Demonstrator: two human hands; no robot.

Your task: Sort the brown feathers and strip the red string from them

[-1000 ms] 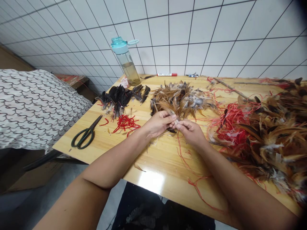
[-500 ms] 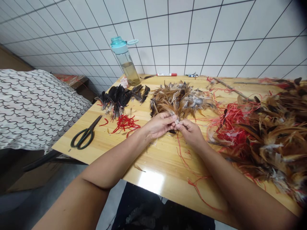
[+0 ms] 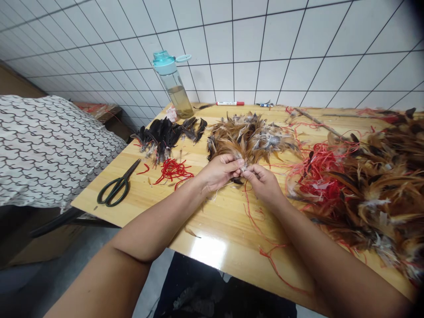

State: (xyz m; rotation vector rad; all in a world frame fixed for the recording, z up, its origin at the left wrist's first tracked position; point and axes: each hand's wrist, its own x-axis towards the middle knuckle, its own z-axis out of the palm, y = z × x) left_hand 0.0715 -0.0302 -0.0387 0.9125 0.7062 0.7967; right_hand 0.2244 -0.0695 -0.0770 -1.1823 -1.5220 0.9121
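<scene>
Close together at the front of the brown feather pile (image 3: 255, 128), both my hands pinch the whitish quill ends of a small bunch of brown feathers (image 3: 232, 148). My left hand (image 3: 225, 170) is closed on the bunch, thumb on top. My right hand (image 3: 263, 181) has thumb and forefinger closed at the same spot. A thin pale strand shows below my left hand. What exactly lies between the fingertips is partly hidden. Red string (image 3: 251, 216) trails down the table below my right hand.
Black-handled scissors (image 3: 115, 190), cut red cords (image 3: 174, 171) and black feathers (image 3: 162, 134) lie left. A water bottle (image 3: 179, 95) and red marker (image 3: 230, 103) stand or lie along the tiled wall. A large feather heap (image 3: 384, 190) with red strings (image 3: 321, 172) covers the right side.
My hands stay almost in place, with small finger movements at the quill ends. The pale strand below my left hand now reaches out longer to the right.
</scene>
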